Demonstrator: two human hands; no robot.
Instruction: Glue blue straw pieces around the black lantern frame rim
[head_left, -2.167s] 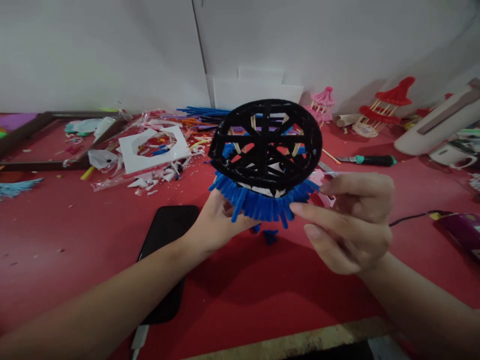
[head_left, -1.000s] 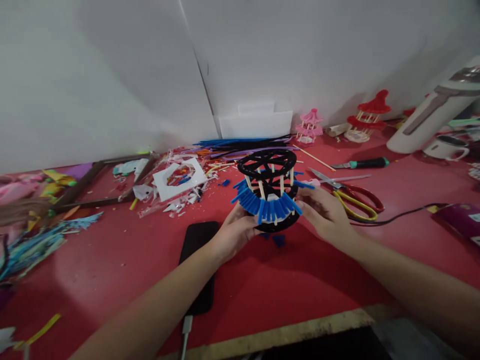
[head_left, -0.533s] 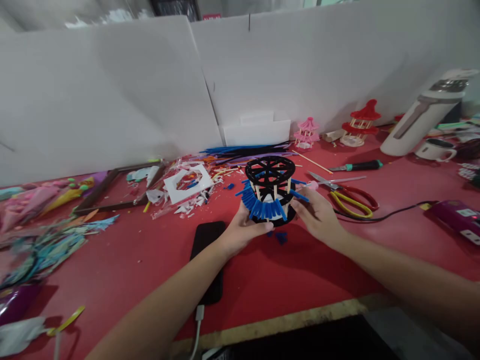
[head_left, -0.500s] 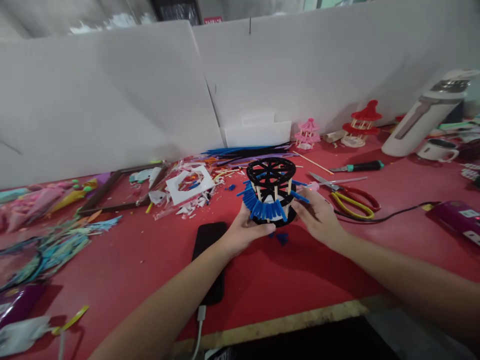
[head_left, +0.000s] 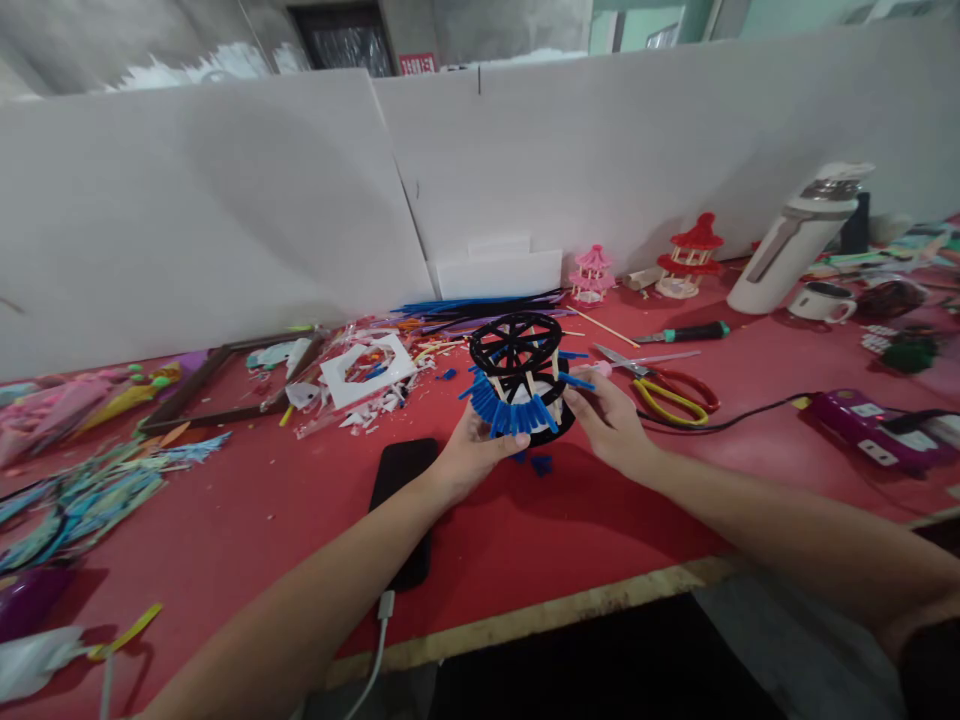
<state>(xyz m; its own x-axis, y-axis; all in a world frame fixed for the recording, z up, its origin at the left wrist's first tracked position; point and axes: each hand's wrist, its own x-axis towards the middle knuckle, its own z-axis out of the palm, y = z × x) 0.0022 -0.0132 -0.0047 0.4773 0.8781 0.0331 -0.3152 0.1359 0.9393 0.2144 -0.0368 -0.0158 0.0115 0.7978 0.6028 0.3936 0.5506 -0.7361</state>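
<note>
A small round pavilion model point(head_left: 517, 385) is held slightly tilted above the table. It has black fuzzy spoked rings, pale stick posts and a partial skirt of blue pipe-cleaner pieces. My left hand point(head_left: 474, 448) grips its lower left side, thumb along the front under the blue pieces. On the right, my right hand point(head_left: 606, 412) has its fingers closed at the lower ring near a blue piece; whether it also pinches something small is hidden. Blue scraps point(head_left: 541, 465) lie on the table just below the model.
Scissors point(head_left: 667, 395) and a green-and-black-handled tool point(head_left: 697, 332) lie to the right. Behind stand pink point(head_left: 592, 275) and red point(head_left: 690, 255) pagoda models, a bottle point(head_left: 799, 240) and a mug point(head_left: 823, 302). A phone point(head_left: 405, 500) sits by my left forearm; a power strip point(head_left: 874, 430) is far right.
The camera view has shifted, so the table items appear farther left. Both hands keep their hold on the pavilion model, with little visible change in its pose.
</note>
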